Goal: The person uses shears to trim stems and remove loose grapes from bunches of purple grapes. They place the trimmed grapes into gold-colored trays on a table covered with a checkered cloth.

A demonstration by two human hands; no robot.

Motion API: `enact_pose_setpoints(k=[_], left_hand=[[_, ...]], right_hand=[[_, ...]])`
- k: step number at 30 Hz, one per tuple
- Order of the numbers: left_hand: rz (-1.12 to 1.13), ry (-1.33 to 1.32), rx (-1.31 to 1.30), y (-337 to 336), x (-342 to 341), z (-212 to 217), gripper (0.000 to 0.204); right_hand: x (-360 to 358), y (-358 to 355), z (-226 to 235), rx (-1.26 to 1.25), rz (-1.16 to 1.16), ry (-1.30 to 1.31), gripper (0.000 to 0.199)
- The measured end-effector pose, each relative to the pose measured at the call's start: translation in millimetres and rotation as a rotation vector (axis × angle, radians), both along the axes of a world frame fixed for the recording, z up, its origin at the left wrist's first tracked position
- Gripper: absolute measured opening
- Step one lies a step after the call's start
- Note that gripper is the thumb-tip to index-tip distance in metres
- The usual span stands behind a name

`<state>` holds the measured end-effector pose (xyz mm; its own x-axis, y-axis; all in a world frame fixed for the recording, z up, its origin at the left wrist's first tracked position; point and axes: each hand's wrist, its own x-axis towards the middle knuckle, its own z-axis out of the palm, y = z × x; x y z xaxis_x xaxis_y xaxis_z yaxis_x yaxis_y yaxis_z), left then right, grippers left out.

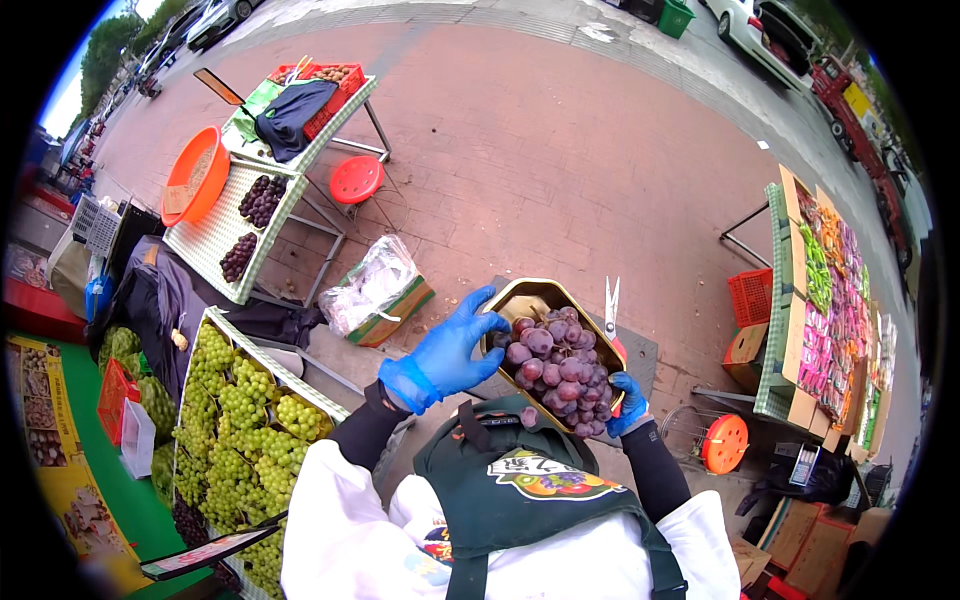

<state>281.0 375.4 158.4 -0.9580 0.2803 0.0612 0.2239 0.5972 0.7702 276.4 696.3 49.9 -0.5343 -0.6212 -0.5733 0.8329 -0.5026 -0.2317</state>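
Note:
A tray with a gold-coloured inside is in front of my chest, filled with a bunch of purple-red grapes. My left hand, in a blue glove, is at the tray's left rim with its thumb and fingers apart. At the right edge, my right hand, also gloved in blue, is closed, partly hidden by the tray. Scissors with red handles point away from me, blades parted, just above the right fingers, which seem to grip them against the tray.
Green grapes cover a stand at my left. Beyond are a checkered table with dark grapes, an orange basin, a red stool and a box with plastic bags. To my right stand a packaged-goods stall and an orange-topped stool.

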Motion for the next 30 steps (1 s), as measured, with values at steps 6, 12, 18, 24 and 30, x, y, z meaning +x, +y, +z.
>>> enact_pose_setpoints(k=[6,12,18,24,30], left_hand=[[0.072,-0.337,-0.285,15,-90,7,0.029],[0.082,-0.398,-0.259,-2,-146,-29,0.026],[0.124,-0.341,-0.117,-41,-181,-28,0.024],[0.281,-0.01,-0.074,-111,-201,-40,0.022],[0.895,-0.296,0.65,-196,-188,-54,0.018]], right_hand=[[-101,11,-14,0.11,0.161,-0.05,0.049],[-168,-6,2,0.192,0.26,0.026,0.05],[-223,-47,-17,0.109,0.326,-0.12,0.047],[-267,-117,-39,0.148,0.429,-0.054,0.034],[-308,-180,-72,0.129,0.523,-0.005,0.029]])
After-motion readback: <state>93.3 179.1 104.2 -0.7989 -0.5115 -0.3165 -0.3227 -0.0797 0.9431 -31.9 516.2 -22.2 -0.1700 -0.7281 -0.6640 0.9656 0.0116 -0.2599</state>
